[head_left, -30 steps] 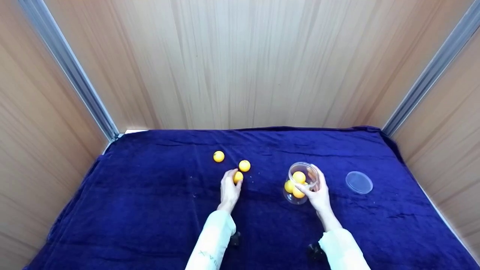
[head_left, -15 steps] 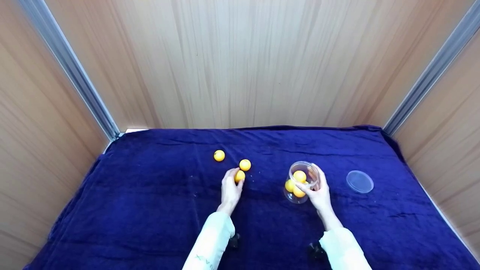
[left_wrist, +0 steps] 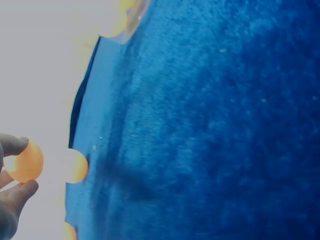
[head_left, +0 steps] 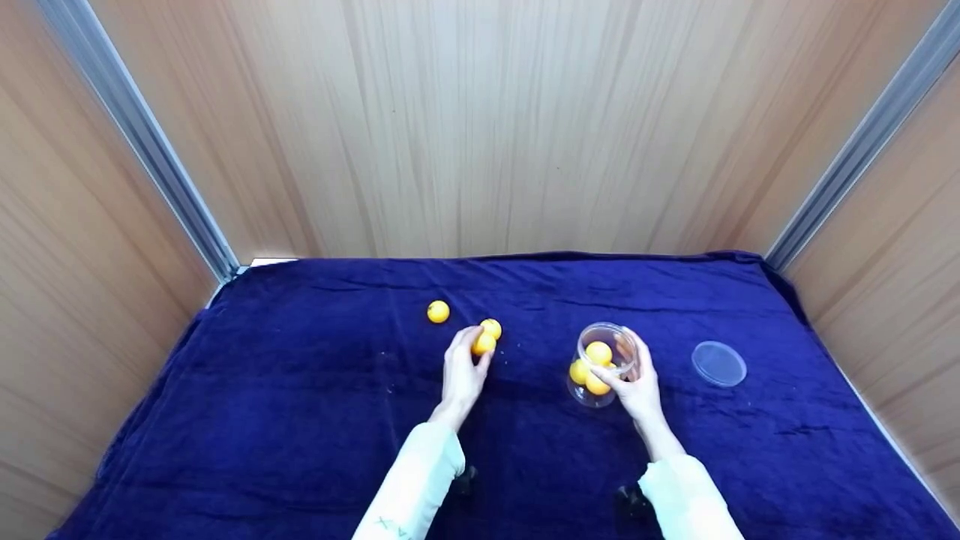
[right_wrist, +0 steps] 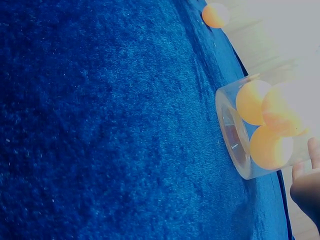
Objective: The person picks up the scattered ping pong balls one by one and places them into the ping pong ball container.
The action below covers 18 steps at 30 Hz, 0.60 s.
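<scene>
Between the thumb and fingers of my left hand is a yellow-orange ping-pong ball. The left wrist view shows this ball pinched above the cloth. Just behind it in the head view, partly covered, lies a second ball. A third ball rests farther back to the left. My right hand grips a clear plastic jar by its upper side, fingers around the rim. The jar is uncovered, tilted slightly, and holds several balls.
A round clear lid lies flat to the right of the jar. Dark blue velvet cloth covers the table. Wooden panels with metal corner posts enclose the back and sides.
My left hand has lifted its ball slightly and shifted away from me, so it now overlaps the ball behind. My right hand and the jar have stayed in place.
</scene>
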### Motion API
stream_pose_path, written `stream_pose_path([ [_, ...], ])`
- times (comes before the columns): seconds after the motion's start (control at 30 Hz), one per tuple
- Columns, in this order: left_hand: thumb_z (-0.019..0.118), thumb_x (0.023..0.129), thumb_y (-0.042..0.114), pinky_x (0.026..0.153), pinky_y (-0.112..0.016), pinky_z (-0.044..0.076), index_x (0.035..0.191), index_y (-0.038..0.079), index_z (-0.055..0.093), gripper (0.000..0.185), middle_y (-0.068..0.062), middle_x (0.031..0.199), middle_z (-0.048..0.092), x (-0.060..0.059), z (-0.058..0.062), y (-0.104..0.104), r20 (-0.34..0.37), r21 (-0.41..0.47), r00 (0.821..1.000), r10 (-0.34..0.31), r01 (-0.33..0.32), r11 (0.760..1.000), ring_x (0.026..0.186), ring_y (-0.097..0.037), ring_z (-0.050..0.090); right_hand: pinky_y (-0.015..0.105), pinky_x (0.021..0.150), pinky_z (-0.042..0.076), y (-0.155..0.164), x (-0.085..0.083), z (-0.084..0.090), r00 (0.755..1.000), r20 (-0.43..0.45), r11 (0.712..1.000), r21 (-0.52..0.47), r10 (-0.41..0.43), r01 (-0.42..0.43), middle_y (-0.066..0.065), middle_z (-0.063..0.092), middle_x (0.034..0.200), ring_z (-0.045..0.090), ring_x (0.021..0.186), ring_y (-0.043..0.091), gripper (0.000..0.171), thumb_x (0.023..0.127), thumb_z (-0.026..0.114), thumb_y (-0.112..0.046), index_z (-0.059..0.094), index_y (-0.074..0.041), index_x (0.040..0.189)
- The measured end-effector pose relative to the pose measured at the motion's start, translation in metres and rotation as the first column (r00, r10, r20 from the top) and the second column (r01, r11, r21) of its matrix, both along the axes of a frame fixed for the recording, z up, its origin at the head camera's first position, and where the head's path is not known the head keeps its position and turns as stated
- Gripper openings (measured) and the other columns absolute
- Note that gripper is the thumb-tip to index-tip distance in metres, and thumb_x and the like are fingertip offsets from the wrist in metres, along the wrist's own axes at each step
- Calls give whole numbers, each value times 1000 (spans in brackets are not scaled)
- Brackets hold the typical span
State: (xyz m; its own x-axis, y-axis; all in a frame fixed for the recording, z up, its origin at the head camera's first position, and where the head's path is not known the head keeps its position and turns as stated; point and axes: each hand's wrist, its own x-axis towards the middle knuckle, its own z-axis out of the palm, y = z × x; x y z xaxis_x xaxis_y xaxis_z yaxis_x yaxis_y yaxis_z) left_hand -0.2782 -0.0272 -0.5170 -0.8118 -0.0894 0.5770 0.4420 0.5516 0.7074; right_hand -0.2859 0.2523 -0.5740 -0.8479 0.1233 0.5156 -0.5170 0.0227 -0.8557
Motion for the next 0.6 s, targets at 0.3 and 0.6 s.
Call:
stream_pose_path([
  [0.3, 69, 69, -5, 89, -31, 41, 103, -6, 61, 35, -13, 100, 59, 5, 21, 2, -80, 26, 994, -69, 71, 997, 97, -25, 55, 25, 93, 36, 0, 2, 1, 999, -27, 999, -33, 42, -43, 11, 48, 124, 44, 114, 17, 78, 66, 74, 2, 36, -8, 132],
  [0.6, 70, 69, -5, 84, -28, 44, 103, -4, 61, 36, -13, 101, 59, 9, 37, 15, -164, 42, 976, -145, 154, 987, 96, -24, 56, 22, 92, 36, 2, -4, -6, 1000, -25, 1000, -6, 10, -10, 12, 47, 125, 44, 114, 17, 79, 65, 77, -10, 36, -9, 132],
])
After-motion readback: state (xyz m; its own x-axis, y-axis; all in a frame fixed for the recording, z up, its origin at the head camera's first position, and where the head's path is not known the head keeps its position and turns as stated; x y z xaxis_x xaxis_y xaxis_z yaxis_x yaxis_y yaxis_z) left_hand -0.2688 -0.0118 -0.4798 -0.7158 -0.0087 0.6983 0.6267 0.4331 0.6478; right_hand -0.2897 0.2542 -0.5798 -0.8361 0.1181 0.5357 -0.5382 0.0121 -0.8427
